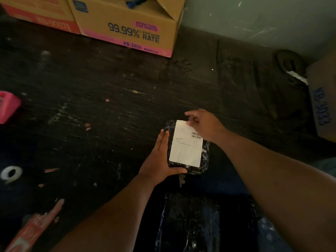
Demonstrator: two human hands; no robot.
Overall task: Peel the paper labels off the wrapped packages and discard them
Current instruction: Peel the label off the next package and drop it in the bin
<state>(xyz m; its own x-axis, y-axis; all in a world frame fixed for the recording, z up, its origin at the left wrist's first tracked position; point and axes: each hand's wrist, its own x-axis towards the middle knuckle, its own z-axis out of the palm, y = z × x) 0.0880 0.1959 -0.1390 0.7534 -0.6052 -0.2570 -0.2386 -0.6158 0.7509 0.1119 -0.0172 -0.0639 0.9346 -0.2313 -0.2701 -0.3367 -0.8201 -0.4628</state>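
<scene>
- Your left hand (161, 157) held the small black wrapped package (187, 146) from its left side, fingers laid straight along the left edge and the thumb curled under its near edge.
- The package sat just right of centre in the scene, over the dark scuffed floor (109, 106), with your hands on either side of it.
- A white paper label (185, 144) covered most of the package's top face, with a barcode printed near its right edge.
- Your right hand (203, 124) was at the label's far right corner, fingertips bunched together on that corner; whether the corner had lifted from the wrap, I cannot tell.
- A second, larger black wrapped package (205, 222) lay nearer to you, below the one in your hands.
- At the far side stood a cardboard box (127, 24) printed "99.99% RATE", with another box (36, 13) touching it on the left.
- A third cardboard box (321, 102) stood at the right edge, marked in blue letters.
- On the left lay a pink object (8, 106), a roll of tape (11, 173) nearer you, and a red and white strip (34, 228) at the near left corner.
- Small scraps of paper were scattered over the floor.
</scene>
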